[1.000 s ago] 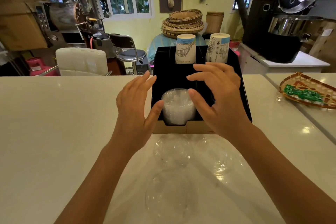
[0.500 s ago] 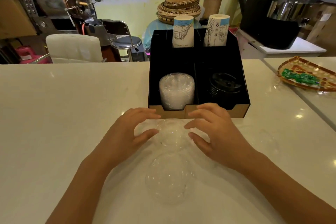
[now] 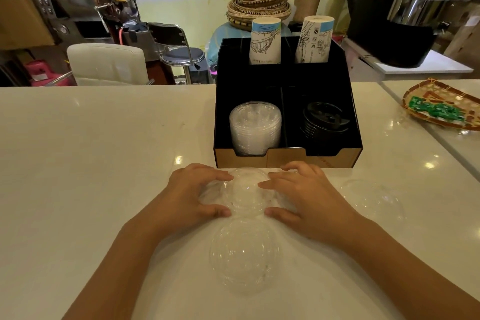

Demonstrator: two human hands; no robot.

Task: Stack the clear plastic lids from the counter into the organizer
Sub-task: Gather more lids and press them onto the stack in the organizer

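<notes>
A black organizer [image 3: 287, 160] stands on the white counter, with a stack of clear lids [image 3: 255, 128] in its front left compartment. Just in front of it lies a clear dome lid [image 3: 245, 191]. My left hand [image 3: 193, 195] and my right hand [image 3: 304, 196] clasp this lid from both sides, fingers and thumbs on its rim. A second clear lid [image 3: 244, 254] lies nearer to me between my forearms. A third clear lid [image 3: 374, 199] rests on the counter to the right.
Black lids [image 3: 324, 119] fill the organizer's front right compartment, and two paper cup stacks [image 3: 265, 41] stand in its back compartments. A woven tray [image 3: 441, 106] with green packets sits at the far right. Chairs and machines stand behind the counter.
Both hands came back from the lid stack in the organizer down to the counter and closed around the nearest loose clear lid.
</notes>
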